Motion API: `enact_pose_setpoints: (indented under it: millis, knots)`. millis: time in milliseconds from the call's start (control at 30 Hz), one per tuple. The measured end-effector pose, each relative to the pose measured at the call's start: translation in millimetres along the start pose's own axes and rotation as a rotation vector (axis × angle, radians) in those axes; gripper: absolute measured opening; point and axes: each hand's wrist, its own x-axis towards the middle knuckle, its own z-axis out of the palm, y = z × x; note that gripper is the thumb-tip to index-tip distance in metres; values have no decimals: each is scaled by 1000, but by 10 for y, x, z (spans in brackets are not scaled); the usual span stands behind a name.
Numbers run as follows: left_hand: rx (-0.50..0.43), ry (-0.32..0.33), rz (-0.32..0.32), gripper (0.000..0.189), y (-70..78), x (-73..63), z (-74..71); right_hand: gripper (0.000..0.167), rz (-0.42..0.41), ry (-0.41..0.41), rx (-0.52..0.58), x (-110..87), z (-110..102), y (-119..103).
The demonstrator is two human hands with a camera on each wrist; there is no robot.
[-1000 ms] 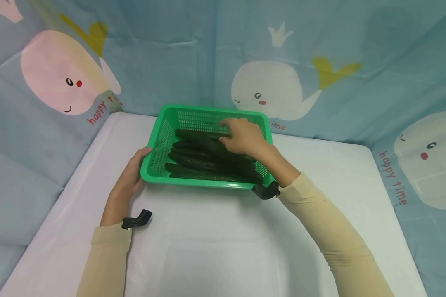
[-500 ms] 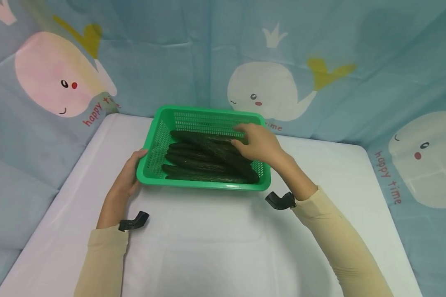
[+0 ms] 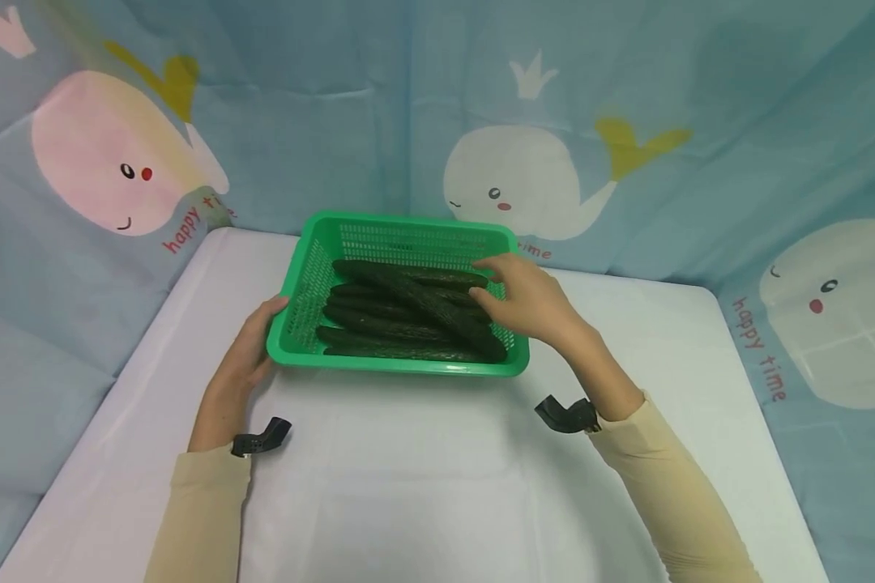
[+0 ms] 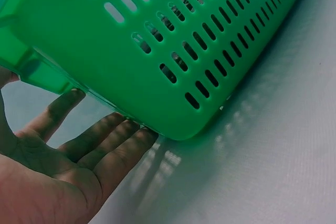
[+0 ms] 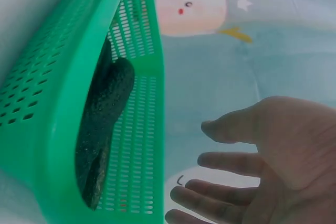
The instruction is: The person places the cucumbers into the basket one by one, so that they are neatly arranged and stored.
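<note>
A green plastic basket (image 3: 401, 368) with slotted walls stands on the white table, holding several dark green cucumbers (image 3: 379, 324). One cucumber lies slantwise over the others; in the right wrist view the cucumbers (image 5: 107, 103) show past the near rim. My left hand (image 3: 251, 340) is at the basket's left side. Its nearly straight fingertips touch the outer wall in the left wrist view, where the thumb is mostly out of frame. Above the basket's right end hovers my right hand (image 3: 528, 300), fingers apart and nothing between them.
A white cloth covers the table (image 3: 408, 486). Behind and beside it hangs a blue curtain (image 3: 321, 138) printed with whales. Each wrist wears a small black camera, the left camera (image 3: 262, 437) and the right camera (image 3: 569, 414).
My right hand has drawn back to the right, from over the cucumbers toward the basket's right rim. The left hand stays at the basket's left side.
</note>
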Motion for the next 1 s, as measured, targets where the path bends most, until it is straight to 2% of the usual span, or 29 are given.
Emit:
enact_pose_setpoints:
  millis: [133, 267, 367, 567, 833, 1000]
  knots:
    - [9, -3, -25, 75, -23, -12, -3, 49, -7, 42, 42, -63, 36, 59]
    - [18, 3, -40, 75, -27, -15, 1, 44, -30, 137, 101, -90, 43, 116]
    - [17, 16, -50, 74, -12, -2, 9, 47, -38, 182, 161, -101, 43, 171]
    - [22, 12, -85, 76, 11, 12, -11, 59, -46, 215, 233, -172, 100, 298]
    - [92, -9, -108, 74, 36, 8, -26, 50, -59, 269, 303, -327, 191, 474]
    - [104, -15, -117, 77, 68, 4, -11, 49, -53, 294, 302, -419, 214, 577]
